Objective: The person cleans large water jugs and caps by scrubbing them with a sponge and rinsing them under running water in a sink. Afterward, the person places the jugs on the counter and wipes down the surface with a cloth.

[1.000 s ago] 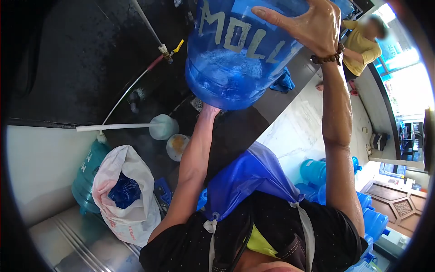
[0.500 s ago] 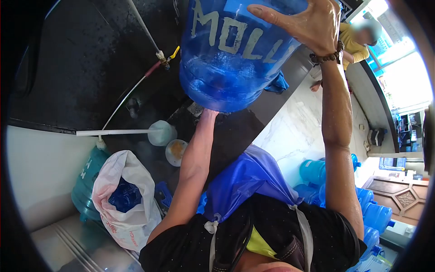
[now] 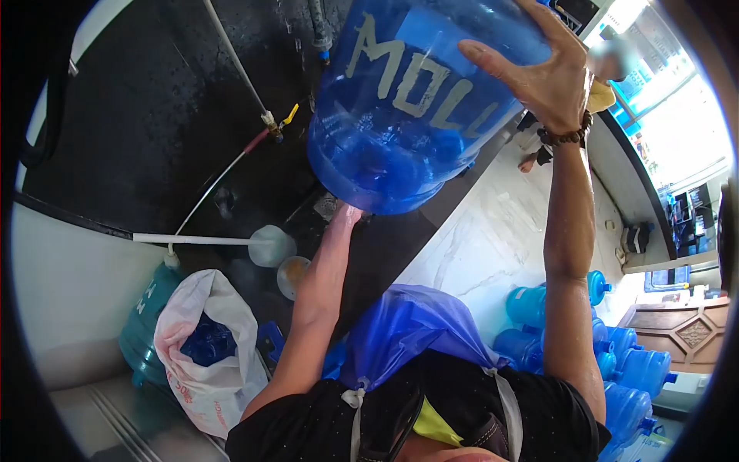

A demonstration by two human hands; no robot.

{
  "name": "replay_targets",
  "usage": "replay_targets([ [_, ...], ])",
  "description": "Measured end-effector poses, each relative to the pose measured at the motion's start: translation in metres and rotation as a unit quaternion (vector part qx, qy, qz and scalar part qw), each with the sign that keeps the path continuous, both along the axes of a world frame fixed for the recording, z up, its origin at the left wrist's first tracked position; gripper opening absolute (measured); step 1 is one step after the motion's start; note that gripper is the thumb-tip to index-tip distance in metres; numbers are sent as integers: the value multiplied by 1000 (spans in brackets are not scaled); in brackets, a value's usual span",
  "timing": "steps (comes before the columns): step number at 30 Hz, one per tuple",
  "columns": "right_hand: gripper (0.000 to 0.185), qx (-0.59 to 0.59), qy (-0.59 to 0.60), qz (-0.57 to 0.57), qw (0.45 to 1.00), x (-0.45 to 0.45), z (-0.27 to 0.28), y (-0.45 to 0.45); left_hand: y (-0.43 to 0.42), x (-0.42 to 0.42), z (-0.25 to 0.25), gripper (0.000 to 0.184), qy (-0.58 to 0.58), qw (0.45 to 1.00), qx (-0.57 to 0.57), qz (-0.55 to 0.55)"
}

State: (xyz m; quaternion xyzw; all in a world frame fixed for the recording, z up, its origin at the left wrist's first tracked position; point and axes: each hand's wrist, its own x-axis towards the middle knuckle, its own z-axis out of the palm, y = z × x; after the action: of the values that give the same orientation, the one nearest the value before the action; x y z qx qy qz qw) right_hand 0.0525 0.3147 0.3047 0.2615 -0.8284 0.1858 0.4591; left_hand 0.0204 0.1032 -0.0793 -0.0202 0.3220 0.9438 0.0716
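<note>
A large clear blue water jug (image 3: pixel 416 115) with taped letters hangs tilted above the dark counter, with some water inside. My right hand (image 3: pixel 539 73), wet and wearing a beaded bracelet at the wrist, is spread against the jug's upper right side, thumb stretched out. Under the jug's base, my left hand (image 3: pixel 350 212) supports it; its fingers are mostly hidden behind and below the plastic. A blue apron (image 3: pixel 419 327) covers my front.
A yellow-handled valve (image 3: pixel 289 115) with a hose stands at the back. White dipper (image 3: pixel 269 246), small bowl (image 3: pixel 292 277) and white sack (image 3: pixel 208 346) lie left. Blue jugs (image 3: pixel 527 306) stand on the right floor. A person in yellow (image 3: pixel 600 96) is beyond.
The jug has tilted further, and its base has moved lower in view. Both my hands have stayed on it. The person in yellow is now mostly hidden behind my right hand.
</note>
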Motion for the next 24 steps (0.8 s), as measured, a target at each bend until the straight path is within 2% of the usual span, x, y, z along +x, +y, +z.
replay_targets([
  [3,76,-6,64,67,996,-5,-4,35,6,13,1,51,-3,1000,-14,8],
  [6,78,-26,47,46,998,20,1,65,23,31,3,51,-9,1000,-25,13],
  [7,78,10,73,30,997,26,3,81,33,36,4,51,-10,1000,-28,10],
  [9,77,-12,93,95,991,32,1,114,58,46,7,51,-11,999,-38,1],
  [12,76,-27,74,103,992,56,-6,173,113,64,9,51,-15,998,-54,-24],
  [14,79,34,63,39,997,87,-6,219,157,78,10,51,-21,996,-67,-47],
  [18,84,129,33,44,990,154,1,275,257,107,6,51,-41,989,-94,-107],
  [24,87,231,0,124,965,215,-14,331,385,140,-1,50,-70,968,-120,-210],
])
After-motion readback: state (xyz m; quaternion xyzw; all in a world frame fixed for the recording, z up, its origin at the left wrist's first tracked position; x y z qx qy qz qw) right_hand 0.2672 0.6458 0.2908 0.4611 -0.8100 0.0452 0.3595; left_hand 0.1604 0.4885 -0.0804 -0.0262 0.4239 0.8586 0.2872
